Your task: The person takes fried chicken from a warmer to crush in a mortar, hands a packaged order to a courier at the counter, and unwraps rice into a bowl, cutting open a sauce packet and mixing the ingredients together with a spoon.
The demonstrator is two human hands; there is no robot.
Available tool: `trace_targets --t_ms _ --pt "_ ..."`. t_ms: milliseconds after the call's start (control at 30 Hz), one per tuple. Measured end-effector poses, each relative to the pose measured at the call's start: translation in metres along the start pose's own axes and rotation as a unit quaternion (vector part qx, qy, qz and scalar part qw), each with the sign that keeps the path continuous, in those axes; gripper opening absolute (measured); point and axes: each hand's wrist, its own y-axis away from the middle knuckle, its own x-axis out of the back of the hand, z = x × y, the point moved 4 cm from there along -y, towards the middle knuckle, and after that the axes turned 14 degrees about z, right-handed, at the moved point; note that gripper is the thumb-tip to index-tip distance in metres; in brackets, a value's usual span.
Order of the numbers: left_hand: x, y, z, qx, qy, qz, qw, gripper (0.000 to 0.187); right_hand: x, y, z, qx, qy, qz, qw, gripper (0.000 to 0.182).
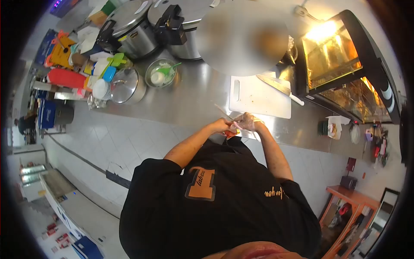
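Left hand point(222, 126) and gloved right hand point(249, 122), fingers pinching what looks like a red packet point(230, 134); slippery glove risks dropping it near board point(258, 97), knife point(278, 87).

Strong fisheye warp, dark vignetted corners, glare from the lit display case point(340, 56), one blurred patch.

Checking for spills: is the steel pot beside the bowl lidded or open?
Lidded: a steel lid with a knob covers the steel pot beside the bowl.

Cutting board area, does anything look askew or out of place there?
The knife lies diagonally across the white cutting board's far corner, blade on the board, handle sticking past its edge. Nothing looks spilled; both hands work below the board.
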Motion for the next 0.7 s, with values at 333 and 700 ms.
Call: trace_targets --t_ms 333,700 --pt "0.099 0.032 -0.066 -0.114 0.203 0.272 0.934 0.023 -0.062 -0.051 0.050 -0.021 0.126 0.174 0.976 0.033" --pt "0.124 0.181 -0.119 -0.067 0.405 0.516 0.752 0.024 -0.059 -0.133 -0.062 0.210 0.223 0.202 0.930 0.026"
